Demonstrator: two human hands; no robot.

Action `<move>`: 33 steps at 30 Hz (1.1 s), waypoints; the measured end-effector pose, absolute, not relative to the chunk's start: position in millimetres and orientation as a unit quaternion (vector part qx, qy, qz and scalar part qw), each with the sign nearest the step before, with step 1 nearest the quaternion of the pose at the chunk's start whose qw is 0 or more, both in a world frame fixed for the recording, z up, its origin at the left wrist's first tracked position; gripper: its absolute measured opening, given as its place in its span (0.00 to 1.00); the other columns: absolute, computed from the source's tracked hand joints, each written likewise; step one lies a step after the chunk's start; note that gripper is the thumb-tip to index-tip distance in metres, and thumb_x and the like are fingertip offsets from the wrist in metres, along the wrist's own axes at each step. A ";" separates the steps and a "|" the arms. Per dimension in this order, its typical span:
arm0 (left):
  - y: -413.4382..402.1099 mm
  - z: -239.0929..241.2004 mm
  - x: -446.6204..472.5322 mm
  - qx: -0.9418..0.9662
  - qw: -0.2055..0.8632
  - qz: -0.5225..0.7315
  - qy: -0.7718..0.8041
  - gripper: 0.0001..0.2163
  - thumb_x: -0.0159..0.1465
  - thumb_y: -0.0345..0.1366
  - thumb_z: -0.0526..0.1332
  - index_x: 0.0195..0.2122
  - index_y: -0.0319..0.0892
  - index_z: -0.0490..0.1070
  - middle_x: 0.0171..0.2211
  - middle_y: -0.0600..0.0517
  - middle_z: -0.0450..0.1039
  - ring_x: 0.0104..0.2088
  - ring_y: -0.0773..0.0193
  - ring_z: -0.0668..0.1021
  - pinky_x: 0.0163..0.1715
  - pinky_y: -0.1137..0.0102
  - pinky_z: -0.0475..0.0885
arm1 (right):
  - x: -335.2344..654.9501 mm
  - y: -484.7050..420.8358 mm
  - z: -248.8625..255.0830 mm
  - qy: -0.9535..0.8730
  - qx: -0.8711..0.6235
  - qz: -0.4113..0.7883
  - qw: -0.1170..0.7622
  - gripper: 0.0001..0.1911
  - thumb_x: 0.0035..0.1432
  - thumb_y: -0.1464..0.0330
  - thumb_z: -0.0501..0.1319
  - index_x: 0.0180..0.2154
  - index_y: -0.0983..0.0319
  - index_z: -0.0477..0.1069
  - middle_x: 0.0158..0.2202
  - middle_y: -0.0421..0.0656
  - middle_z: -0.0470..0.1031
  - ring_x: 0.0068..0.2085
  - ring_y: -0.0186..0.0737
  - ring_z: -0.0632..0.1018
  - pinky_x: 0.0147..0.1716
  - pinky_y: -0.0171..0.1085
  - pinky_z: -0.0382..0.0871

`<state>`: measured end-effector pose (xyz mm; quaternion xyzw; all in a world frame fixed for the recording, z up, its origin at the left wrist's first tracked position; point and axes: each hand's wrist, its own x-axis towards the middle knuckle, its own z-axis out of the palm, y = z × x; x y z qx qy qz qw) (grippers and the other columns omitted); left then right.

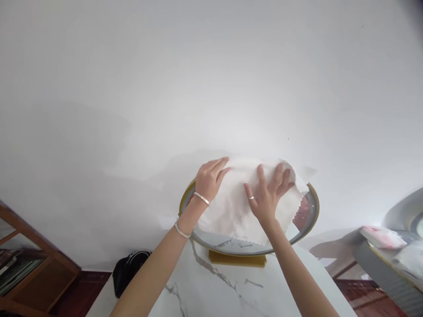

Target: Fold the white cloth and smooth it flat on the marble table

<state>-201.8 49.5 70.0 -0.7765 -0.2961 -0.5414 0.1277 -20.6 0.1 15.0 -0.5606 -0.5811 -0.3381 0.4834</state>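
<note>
A round mirror [306,215] with a gold rim stands on a gold base at the far edge of a white marble table [228,290]. A white cloth [231,207] with a zigzag edge is spread over the mirror's face. My left hand [209,178] lies flat on the cloth's upper left part, fingers stretched out; a bracelet and a bead band circle that wrist. My right hand [267,193], wearing a ring, presses on the cloth's upper right with fingers spread. Most of the glass is hidden by the cloth.
A plain white wall fills the background. A dark bag [127,270] sits on the reddish floor at lower left, beside a wooden shelf [29,264]. At right, another table [390,259] carries a pink-white packet [381,237].
</note>
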 end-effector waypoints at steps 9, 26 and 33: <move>31.0 -30.9 -281.4 -0.645 -0.052 -0.635 -0.421 0.17 0.68 0.40 0.55 0.53 0.39 0.72 0.51 0.44 0.75 0.50 0.56 0.78 0.49 0.64 0.74 | -86.2 14.9 -17.6 -0.744 -0.452 -0.333 0.362 0.36 0.64 0.59 0.55 0.67 0.45 0.39 0.70 0.43 0.41 0.59 0.48 0.69 0.47 0.44 0.73; 54.6 139.8 -158.0 -0.806 -0.066 -0.412 -0.419 0.17 0.67 0.42 0.53 0.23 0.43 0.72 0.17 0.57 0.61 0.22 0.67 0.66 0.24 0.73 0.57 | 7.1 14.6 60.4 -0.531 -0.556 -0.399 0.500 0.17 0.66 0.59 0.51 0.48 0.60 0.70 0.46 0.47 0.75 0.51 0.50 0.71 0.59 0.65 0.46; 47.4 60.6 -254.5 -0.688 -0.173 -0.561 -0.427 0.19 0.65 0.49 0.54 0.24 0.40 0.69 0.20 0.58 0.58 0.24 0.70 0.62 0.24 0.75 0.56 | -67.6 25.0 68.1 -0.689 -0.453 -0.395 0.405 0.18 0.63 0.59 0.54 0.51 0.56 0.69 0.51 0.45 0.73 0.57 0.51 0.67 0.62 0.61 0.44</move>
